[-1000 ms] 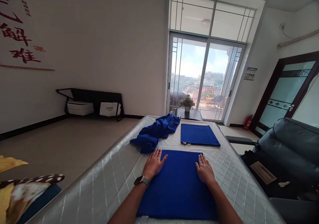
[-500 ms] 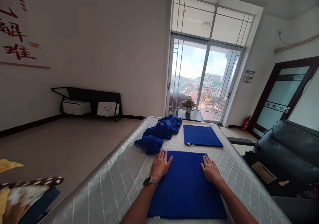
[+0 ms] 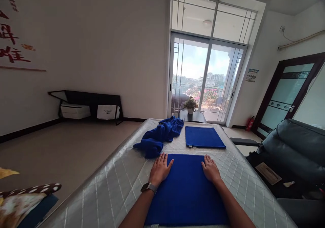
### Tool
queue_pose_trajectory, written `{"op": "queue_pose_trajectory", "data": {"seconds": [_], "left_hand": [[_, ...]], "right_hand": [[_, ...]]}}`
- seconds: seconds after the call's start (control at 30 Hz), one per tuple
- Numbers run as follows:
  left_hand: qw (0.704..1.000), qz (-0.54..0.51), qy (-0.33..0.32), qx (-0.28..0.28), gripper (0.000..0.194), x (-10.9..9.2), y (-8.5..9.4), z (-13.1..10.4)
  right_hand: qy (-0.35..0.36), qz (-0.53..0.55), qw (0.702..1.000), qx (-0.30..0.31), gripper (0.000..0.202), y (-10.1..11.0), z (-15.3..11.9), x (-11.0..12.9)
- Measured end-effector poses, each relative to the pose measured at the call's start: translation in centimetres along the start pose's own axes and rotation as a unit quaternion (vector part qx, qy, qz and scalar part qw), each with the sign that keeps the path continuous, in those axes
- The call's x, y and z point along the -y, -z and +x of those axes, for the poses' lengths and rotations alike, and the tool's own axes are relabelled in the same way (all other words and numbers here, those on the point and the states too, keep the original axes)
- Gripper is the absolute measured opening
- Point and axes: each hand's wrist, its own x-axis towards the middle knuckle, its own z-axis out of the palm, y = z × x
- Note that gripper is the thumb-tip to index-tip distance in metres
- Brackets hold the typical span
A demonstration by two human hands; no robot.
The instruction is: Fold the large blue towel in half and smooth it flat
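A blue cloth lies flat and squared in front of me on the quilted, silvery mattress. My left hand, with a watch on its wrist, rests on the cloth's far left corner, fingers stretched out. At the far right corner, my right hand lies flat with its fingers extended. Neither hand grasps anything. Beyond the cloth, a second blue cloth lies flat at the right. Crumpled blue cloths are heaped to its left, close to my left fingertips.
A dark leather armchair stands along the right side. At the lower left is a pile of fabrics. Past the mattress's far end, a potted plant sits on a small table before the sliding glass door. A black rack stands by the wall.
My right hand has shifted slightly left along the far edge of the cloth. Both hands stay flat on it. The whole view has moved a little.
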Motion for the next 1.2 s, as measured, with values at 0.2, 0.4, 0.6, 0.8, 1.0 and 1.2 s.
{"op": "queue_pose_trajectory", "data": {"seconds": [0.2,0.4,0.6,0.8,1.0,1.2], "left_hand": [[1.0,0.014,-0.002,0.02,0.08,0.0,-0.4,0.2],[0.998,0.035,-0.006,0.043,0.082,0.0,0.4,0.7],[0.997,0.022,-0.061,0.031,0.082,-6.1,0.5,2.3],[0.976,-0.044,-0.213,0.028,0.059,-18.7,-3.0,1.5],[0.981,-0.057,-0.183,0.023,0.066,-19.0,-4.0,1.3],[0.991,-0.034,-0.124,0.036,0.072,-11.2,-2.7,1.2]], "right_hand": [[0.004,0.019,1.0,-0.002,0.07,0.2,-0.1,-0.1],[0.008,0.032,0.999,0.003,0.069,0.1,-0.2,-0.4],[0.02,0.055,0.998,-0.009,0.07,0.2,-0.3,-0.4],[0.036,0.039,0.998,-0.016,0.065,-0.3,-0.5,-1.1],[0.035,0.039,0.999,-0.011,0.065,-0.2,-0.3,-1.1],[0.013,0.04,0.999,-0.004,0.069,0.3,-0.2,-0.4]]}}
